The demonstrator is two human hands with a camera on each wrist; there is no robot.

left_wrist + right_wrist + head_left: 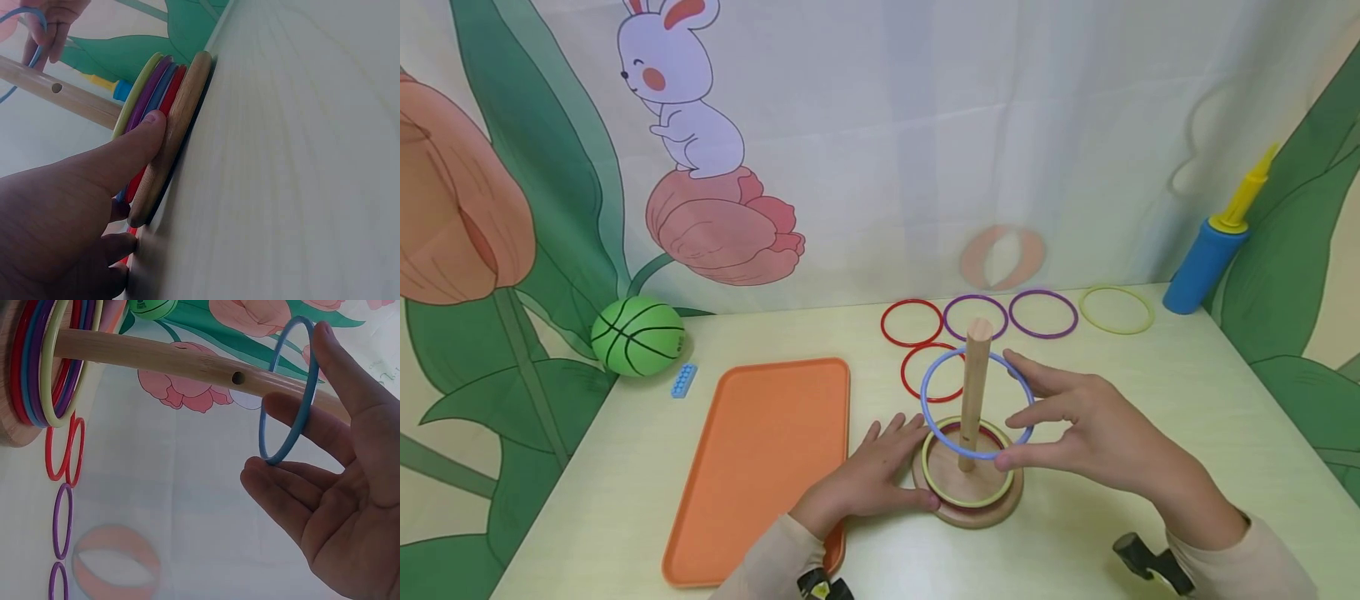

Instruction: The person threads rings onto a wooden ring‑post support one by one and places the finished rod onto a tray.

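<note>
A wooden peg (974, 392) rises from a round wooden base (973, 518). Several rings lie stacked on the base, a yellow-green ring (927, 467) on top; purple, blue and red edges show below it in the left wrist view. My right hand (1078, 417) pinches a light blue ring (976, 455) by its right side, thumb and fingers at the rim. This ring encircles the upper part of the peg, well above the stack. My left hand (883, 471) rests at the base's left side, fingers extended on the table, thumb (150, 128) against the base and rings.
An orange tray (767, 458) lies left of the base. Behind the peg are red rings (912, 301), purple rings (1043, 336) and another yellow-green ring (1116, 332). A green ball (638, 336), a small blue block (683, 381) and a blue-yellow pump (1206, 258) stand near the back corners.
</note>
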